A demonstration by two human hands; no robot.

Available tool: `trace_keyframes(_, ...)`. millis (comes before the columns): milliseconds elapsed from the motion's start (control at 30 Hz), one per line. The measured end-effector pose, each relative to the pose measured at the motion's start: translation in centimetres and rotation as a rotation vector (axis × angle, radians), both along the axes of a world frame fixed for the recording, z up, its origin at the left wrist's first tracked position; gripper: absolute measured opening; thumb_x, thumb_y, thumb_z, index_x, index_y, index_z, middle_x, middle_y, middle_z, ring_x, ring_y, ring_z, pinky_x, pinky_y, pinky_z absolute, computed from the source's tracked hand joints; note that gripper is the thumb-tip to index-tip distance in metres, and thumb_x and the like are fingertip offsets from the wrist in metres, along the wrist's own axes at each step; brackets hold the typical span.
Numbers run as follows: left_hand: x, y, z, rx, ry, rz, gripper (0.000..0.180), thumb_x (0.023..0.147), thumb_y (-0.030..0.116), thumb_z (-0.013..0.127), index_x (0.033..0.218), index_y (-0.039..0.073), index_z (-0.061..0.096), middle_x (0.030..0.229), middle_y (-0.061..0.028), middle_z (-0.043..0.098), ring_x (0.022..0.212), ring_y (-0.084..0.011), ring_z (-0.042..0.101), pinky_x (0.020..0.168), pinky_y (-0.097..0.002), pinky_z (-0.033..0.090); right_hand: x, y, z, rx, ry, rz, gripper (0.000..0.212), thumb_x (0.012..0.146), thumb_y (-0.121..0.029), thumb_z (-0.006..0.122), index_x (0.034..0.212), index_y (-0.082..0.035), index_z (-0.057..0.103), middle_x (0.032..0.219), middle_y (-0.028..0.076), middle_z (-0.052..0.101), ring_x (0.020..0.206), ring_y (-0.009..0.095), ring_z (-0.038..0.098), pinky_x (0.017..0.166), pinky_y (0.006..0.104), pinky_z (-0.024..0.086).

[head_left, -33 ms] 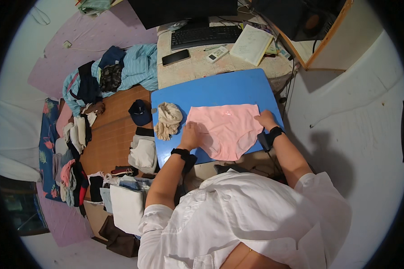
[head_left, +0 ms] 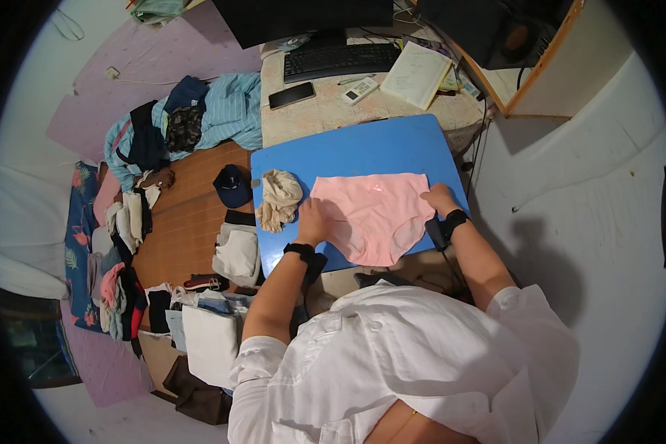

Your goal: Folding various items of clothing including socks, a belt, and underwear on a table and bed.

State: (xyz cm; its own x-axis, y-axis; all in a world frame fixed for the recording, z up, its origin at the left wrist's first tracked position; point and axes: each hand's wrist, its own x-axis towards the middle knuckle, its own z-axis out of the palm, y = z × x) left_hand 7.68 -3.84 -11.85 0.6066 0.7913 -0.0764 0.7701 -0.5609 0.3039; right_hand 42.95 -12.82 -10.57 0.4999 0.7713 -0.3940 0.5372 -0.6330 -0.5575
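Observation:
Pink underpants (head_left: 377, 211) lie spread out on a small blue table (head_left: 348, 144), waistband toward the far side and a small bow at its middle. My left hand (head_left: 314, 222) is at their left edge, fingers closed on the fabric. At the upper right corner, my right hand (head_left: 439, 198) pinches the side of the waistband. Both wrists wear black bands. A crumpled beige garment (head_left: 280, 198) rests on the table, just left of the underpants and beyond my left hand.
Behind the table, a desk holds a keyboard (head_left: 340, 61), a phone (head_left: 291, 95), a white remote (head_left: 360, 90) and an open notebook (head_left: 416, 74). To the left are a dark cap (head_left: 231, 186), folded white clothes (head_left: 237, 254) and several clothing piles. A white wall (head_left: 592, 222) stands right.

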Motion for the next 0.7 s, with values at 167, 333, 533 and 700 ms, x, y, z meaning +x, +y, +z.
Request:
trace_keyframes(167, 3.4, 2.5, -0.5, -0.055, -0.241, 0.475, 0.054, 0.069, 0.025, 0.065, 0.107, -0.005, 0.042, 0.105, -0.0253, 0.046, 0.099, -0.0397, 0.044, 0.087, -0.0446, 0.036, -1.4, 0.5, 1.1, 0.158, 0.315, -0.114, 0.024, 0.068, -0.022, 0.061, 0.07, 0.001, 0.055, 0.063, 0.004, 0.052, 0.056, 0.015, 0.048, 0.049, 0.0342, 0.038)
trace_keyframes(333, 5.8, 3.9, -0.7, -0.241, -0.345, 0.712, 0.058, 0.066, 0.034, 0.069, 0.101, -0.007, 0.047, 0.098, -0.0246, 0.053, 0.091, -0.0377, 0.051, 0.078, -0.0393, 0.044, -3.3, 1.0, 2.6, 0.23, 0.4, -0.13, 0.022, 0.072, -0.019, 0.059, 0.08, 0.001, 0.055, 0.071, 0.005, 0.053, 0.064, 0.015, 0.051, 0.055, 0.0302, 0.041)
trace_keyframes(533, 5.7, 4.6, 0.4, -0.44, -0.553, 0.546, 0.031, 0.073, 0.024, 0.064, 0.074, -0.006, 0.058, 0.056, -0.0063, 0.052, 0.054, -0.0167, 0.052, 0.052, -0.0306, 0.044, -6.2, 2.3, 5.0, 0.459, 0.366, 0.118, 0.022, 0.074, -0.012, 0.059, 0.09, 0.002, 0.055, 0.072, 0.004, 0.053, 0.064, 0.012, 0.048, 0.058, 0.0268, 0.04)
trace_keyframes(700, 5.6, 2.7, 7.7, -0.757, -0.77, 0.462, 0.026, 0.081, 0.021, 0.058, 0.079, -0.005, 0.06, 0.066, -0.0023, 0.055, 0.058, -0.008, 0.049, 0.051, -0.0227, 0.042, -12.1, 3.0, 9.2, 0.493, 0.412, 0.283, 0.021, 0.075, -0.009, 0.055, 0.095, -0.001, 0.054, 0.076, 0.012, 0.057, 0.066, 0.022, 0.055, 0.06, 0.0333, 0.044)
